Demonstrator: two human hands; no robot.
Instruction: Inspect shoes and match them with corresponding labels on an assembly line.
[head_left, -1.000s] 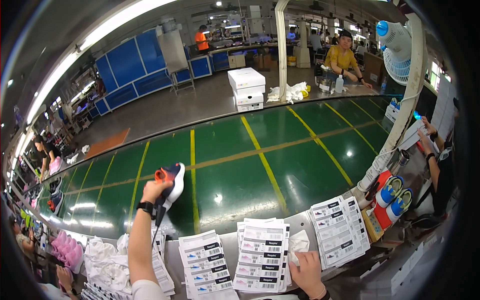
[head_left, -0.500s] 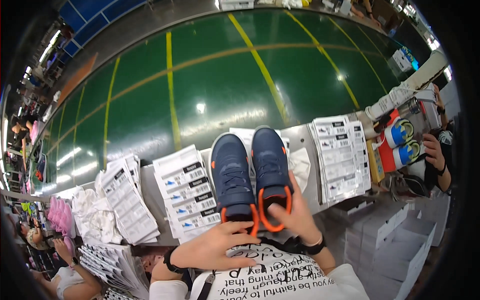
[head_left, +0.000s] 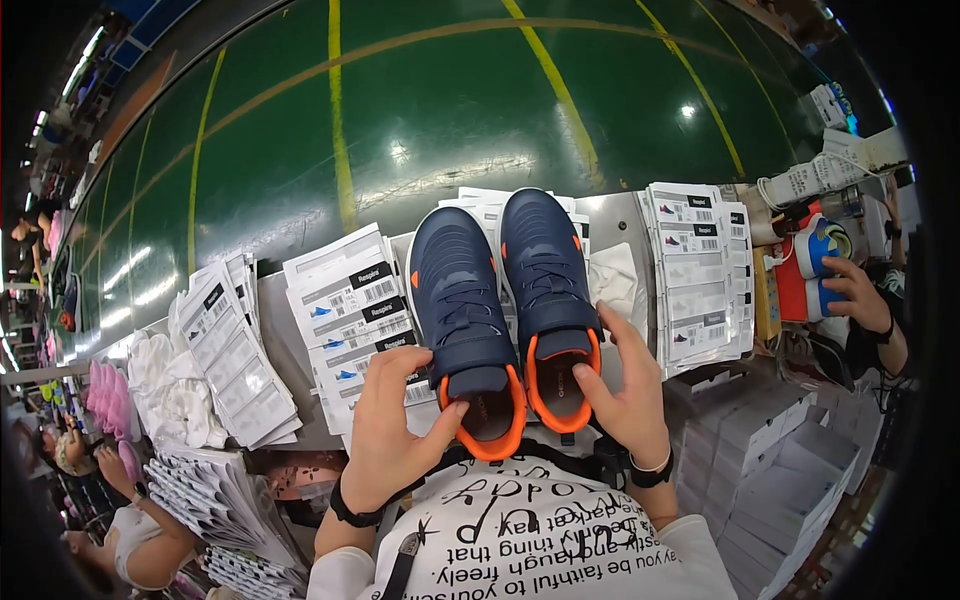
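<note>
Two navy sneakers with orange collars stand side by side in front of me, toes pointing away. My left hand (head_left: 395,430) grips the left sneaker (head_left: 460,285) by its heel end, thumb at the orange collar and fingers along the outer side. The right sneaker (head_left: 542,255) is held in my right hand (head_left: 635,395), thumb at the collar opening and fingers around the outer side. Both shoes have a strap across the top, and their insoles show. Beneath and beside them lie stacks of printed label sheets (head_left: 350,270) on a grey ledge.
Green belt (head_left: 430,110) with yellow lines runs beyond the ledge. More label sheets (head_left: 700,270) and white crumpled paper (head_left: 615,275) lie to the right, white paper wads (head_left: 175,395) to the left. Grey boxes (head_left: 745,440) stand lower right. At right, another person's hand (head_left: 860,297) touches a blue shoe.
My left hand has moved from across the heels to the left sneaker's outer side. The right hand stays at the right sneaker. The view has tilted, with the shoes higher in it.
</note>
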